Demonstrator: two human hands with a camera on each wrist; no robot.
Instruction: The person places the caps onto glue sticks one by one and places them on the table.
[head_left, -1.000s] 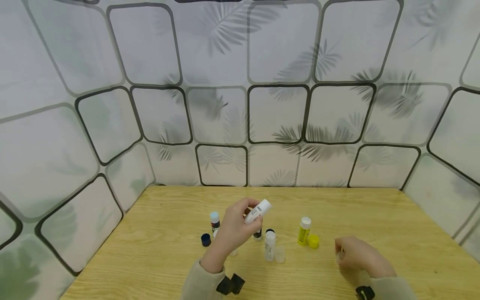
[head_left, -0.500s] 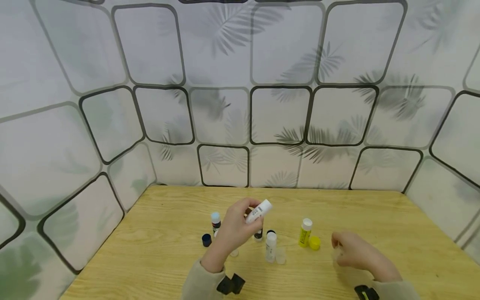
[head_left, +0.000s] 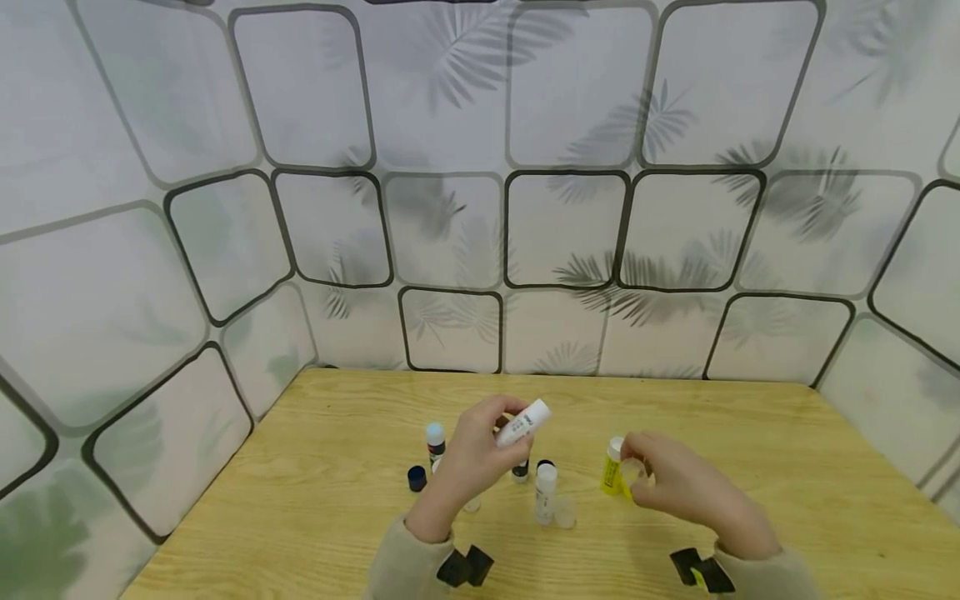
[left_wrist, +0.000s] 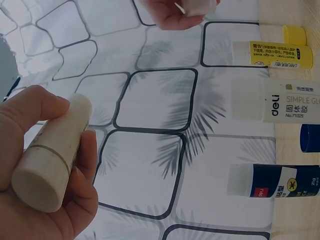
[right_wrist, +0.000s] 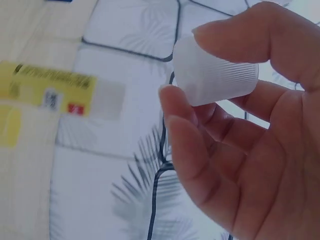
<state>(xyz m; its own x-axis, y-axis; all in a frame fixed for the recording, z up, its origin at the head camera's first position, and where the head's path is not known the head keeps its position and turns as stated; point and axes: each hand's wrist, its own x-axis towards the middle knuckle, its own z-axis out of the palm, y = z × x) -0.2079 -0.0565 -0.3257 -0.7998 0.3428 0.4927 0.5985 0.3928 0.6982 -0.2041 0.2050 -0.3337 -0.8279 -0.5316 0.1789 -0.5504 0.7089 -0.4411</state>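
My left hand [head_left: 476,450] grips a white glue stick [head_left: 523,423] above the table, tilted with its upper end to the right. In the left wrist view, thumb and fingers wrap round its barrel. My right hand [head_left: 686,483] pinches a translucent ribbed cap [right_wrist: 215,72] between thumb and fingertips. In the head view that hand overlaps the uncapped yellow glue stick [head_left: 611,477] and the yellow cap beside it. Between the hands stands a clear-and-white glue stick [head_left: 545,497], with a translucent cap [head_left: 565,513] lying at its foot.
A navy glue stick with a pale tip [head_left: 435,440] stands behind my left forearm, a navy cap [head_left: 417,478] to its left. Another dark glue stick [head_left: 521,472] is partly hidden by my left hand. A patterned curtain [head_left: 555,233] rises behind the wooden table [head_left: 315,467].
My right hand has come up and left from the table's right side, with the cap in its fingers, to in front of the yellow glue stick. My left hand holds its glue stick nearly still.
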